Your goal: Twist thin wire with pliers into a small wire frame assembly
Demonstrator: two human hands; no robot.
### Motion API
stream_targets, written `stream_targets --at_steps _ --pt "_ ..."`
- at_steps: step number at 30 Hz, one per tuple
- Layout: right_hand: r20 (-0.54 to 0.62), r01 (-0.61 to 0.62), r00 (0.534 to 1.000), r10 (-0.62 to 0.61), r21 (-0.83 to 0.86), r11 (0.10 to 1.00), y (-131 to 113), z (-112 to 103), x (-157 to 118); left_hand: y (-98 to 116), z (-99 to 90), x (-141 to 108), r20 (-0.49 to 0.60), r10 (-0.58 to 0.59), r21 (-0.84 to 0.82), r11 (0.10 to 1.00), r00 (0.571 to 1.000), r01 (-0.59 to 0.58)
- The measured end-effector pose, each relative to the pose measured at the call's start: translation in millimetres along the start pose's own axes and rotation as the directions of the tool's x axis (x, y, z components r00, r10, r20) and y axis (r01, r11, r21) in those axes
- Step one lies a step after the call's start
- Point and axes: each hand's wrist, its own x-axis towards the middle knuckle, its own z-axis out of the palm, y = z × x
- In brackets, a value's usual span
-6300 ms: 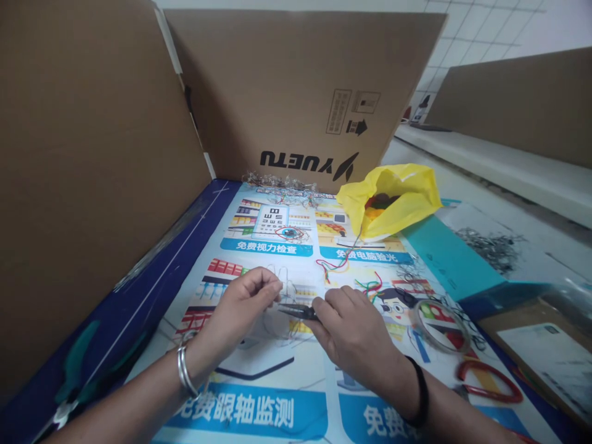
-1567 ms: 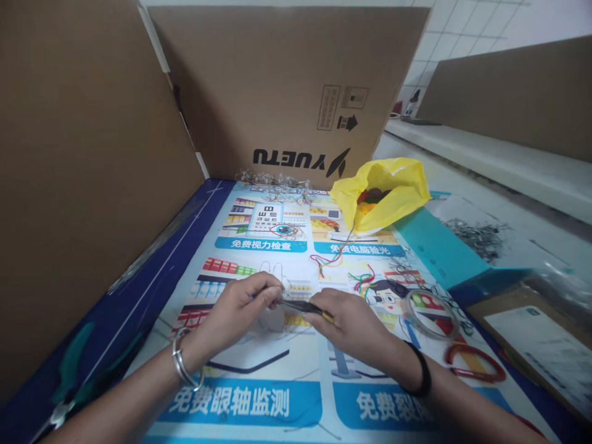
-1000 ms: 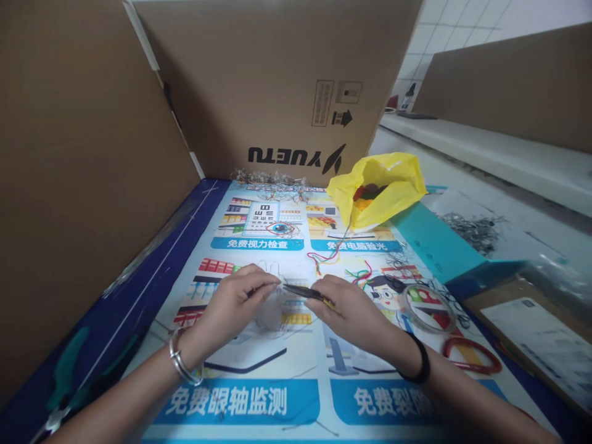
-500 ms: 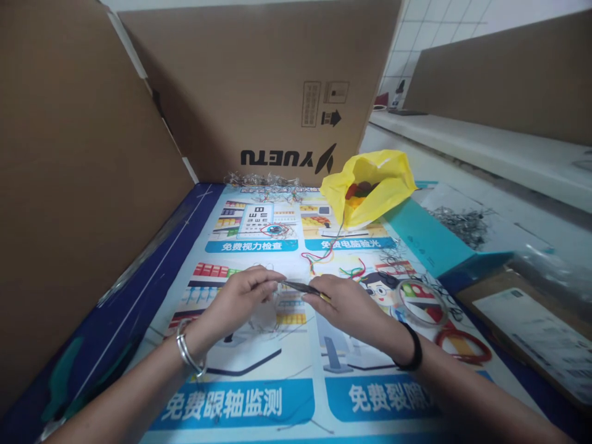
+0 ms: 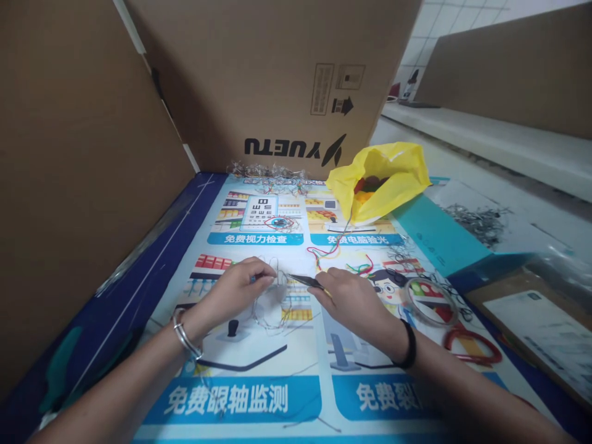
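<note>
Mid-span of the poster-covered worktop [image 5: 305,342], left hand [image 5: 241,288] pinches thin silvery bent-wire loop [image 5: 278,277]; right hand [image 5: 349,299] grips slim black-nosed pliers [image 5: 308,281], tips just beside loop. Far right corner: open yellow bag [image 5: 393,176]. Far edge: tangled silvery wire pile [image 5: 268,171].

The left hand [image 5: 235,288] and right hand [image 5: 351,299] are bare, as are both forearms [image 5: 124,382]. Shiny, rounded silver-coloured bangles [image 5: 181,336], seemingly doubled, loop loosely around the left wrist; a narrow, dark black band [image 5: 411,345] circles the right wrist.
</note>
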Motion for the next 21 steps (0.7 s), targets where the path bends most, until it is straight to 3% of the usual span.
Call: stream_targets --at_steps 9,21 --pt "0.011 0.033 0.999 -0.034 0.032 0.999 -0.6 3.6 1.6 -0.2 2.3 0.6 0.021 -0.014 0.012 1.000 1.000 0.013" --pt "0.029 0.016 0.999 -0.019 0.087 0.996 3.5 1.2 2.5 17.3 -0.2 12.0 0.078 -0.074 0.054 0.996 0.994 0.070"
